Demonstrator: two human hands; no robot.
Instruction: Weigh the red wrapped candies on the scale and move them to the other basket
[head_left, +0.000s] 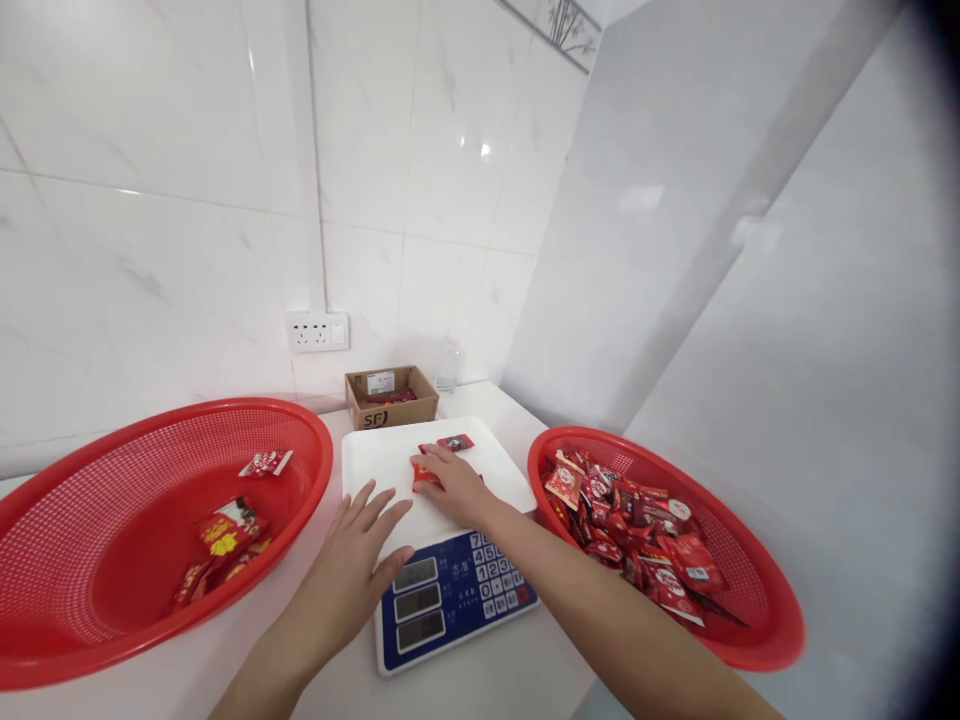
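The slim-fingered left hand [352,570] and left forearm [281,655] are bare. So are the slim-fingered right hand [456,487] and right forearm [581,605].

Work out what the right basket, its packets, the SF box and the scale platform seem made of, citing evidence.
Right basket: probably plastic, slightly glossy; perforated wall, smooth rounded rim.
Packets: likely plastic film or foil, shiny; creases and highlights.
SF box: apparently cardboard, matte; brown, thin-walled, printed.
Scale platform: plastic or coated metal, cannot tell which; smooth, white.

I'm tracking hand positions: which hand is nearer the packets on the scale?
Right. The right hand reaches over the packets; the left hand is at the tray's near left corner.
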